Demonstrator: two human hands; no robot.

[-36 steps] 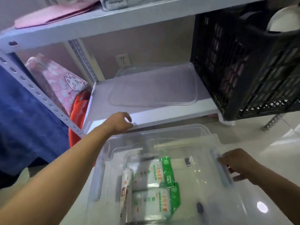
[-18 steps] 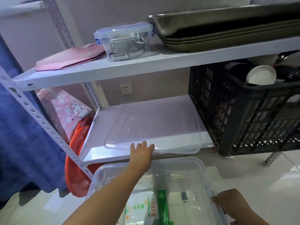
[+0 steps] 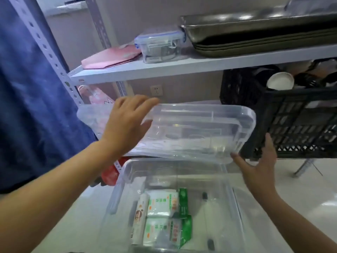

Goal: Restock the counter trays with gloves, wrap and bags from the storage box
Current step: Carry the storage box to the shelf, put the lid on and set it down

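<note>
A clear storage box (image 3: 127,167) stands on the floor below me without a cover. Inside lie two white-and-green packs (image 3: 162,203) and a slim white roll (image 3: 140,214) to their left. The box's clear lid (image 3: 191,132) hangs tilted in the air above the box, in front of the lower shelf. My left hand (image 3: 127,123) grips the lid's upper left edge, fingers over the rim. My right hand (image 3: 260,167) touches the lid's lower right corner with spread, straight fingers.
A black crate (image 3: 291,121) with a white bowl fills the lower shelf on the right, close to the lid. The upper shelf (image 3: 182,70) carries metal trays (image 3: 255,33), a small clip-lid container (image 3: 160,44) and a pink folder (image 3: 109,57). Blue cloth (image 3: 27,106) hangs left.
The lid lay flat on the lower shelf; my left hand has lifted it off and tilted it. My right hand left the box's side and rose to the lid's corner.
</note>
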